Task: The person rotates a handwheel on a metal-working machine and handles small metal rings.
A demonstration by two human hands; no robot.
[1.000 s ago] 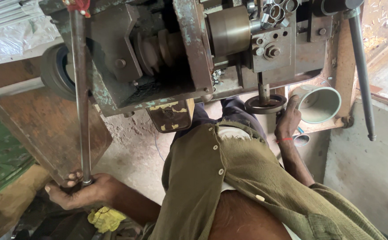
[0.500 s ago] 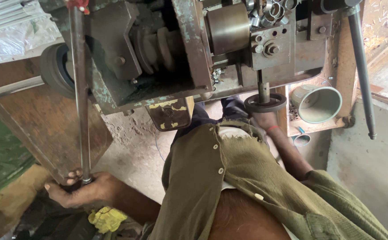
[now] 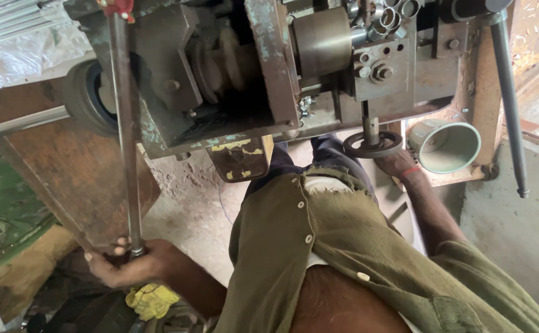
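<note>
View from above of a person in an olive button shirt [image 3: 343, 246] seated at an old metal machine [image 3: 269, 74] with worn, chipped blue-green paint.

The left hand [image 3: 127, 265] is low at the lower left, its fingers wrapped tight around the bottom end of a long lever rod [image 3: 124, 129]. The rod is thin, straight, dull grey steel. It runs almost vertically from the hand up to the machine's top left, where a small red fitting [image 3: 118, 7] sits on it. Just below the hand lies a crumpled yellow cloth [image 3: 152, 300].

The right hand [image 3: 396, 163] reaches forward to a small round dark handwheel [image 3: 373, 145], which sits on a short vertical shaft under the machine's front. The hand touches the wheel's near rim; the fingers are hidden under the wheel, so how far they are closed cannot be told. A red band circles that wrist.

Just right of the handwheel, a pale green cone-shaped funnel [image 3: 451, 145] lies on its side with its wide mouth facing the viewer. A second long steel lever [image 3: 509, 105] hangs down at the far right, untouched. A dark rubber wheel [image 3: 84, 98] sits at the machine's left side, above a rusty brown metal panel [image 3: 66, 179].
</note>
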